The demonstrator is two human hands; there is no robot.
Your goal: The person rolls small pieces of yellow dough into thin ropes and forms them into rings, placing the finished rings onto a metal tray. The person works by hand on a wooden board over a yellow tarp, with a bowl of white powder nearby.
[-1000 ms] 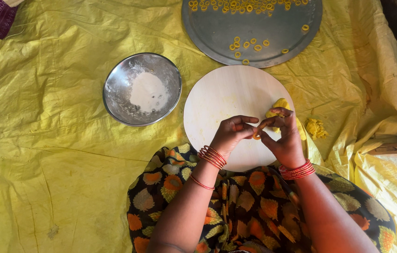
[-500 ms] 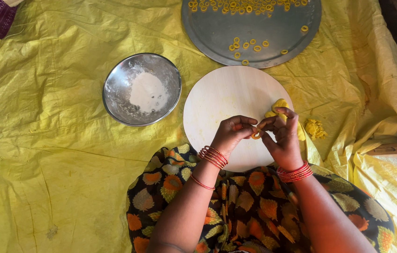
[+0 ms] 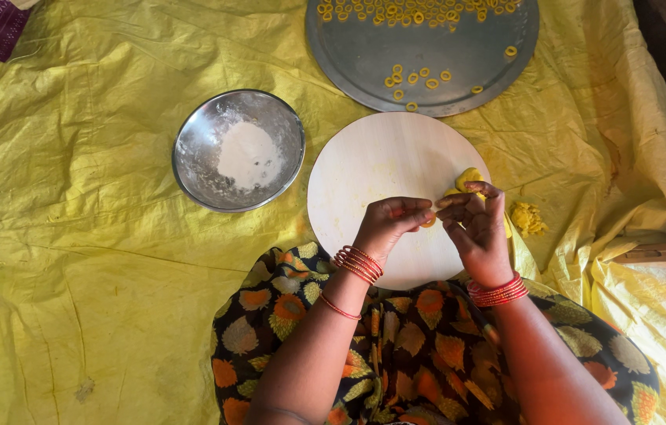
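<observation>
Pinching a small dough piece [image 3: 428,222] between both hands, left [image 3: 389,223] and right [image 3: 476,224], over the round board [image 3: 364,173]; best rolled evenly, lightly, near the dough lump [image 3: 468,178].

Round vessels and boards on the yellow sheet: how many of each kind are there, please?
Steel bowl with white flour: 1
Large steel tray with small yellow dough rings: 1
Round pale board: 1
Total: 3
Both hands pinch a bit of yellow dough over the board.
</observation>
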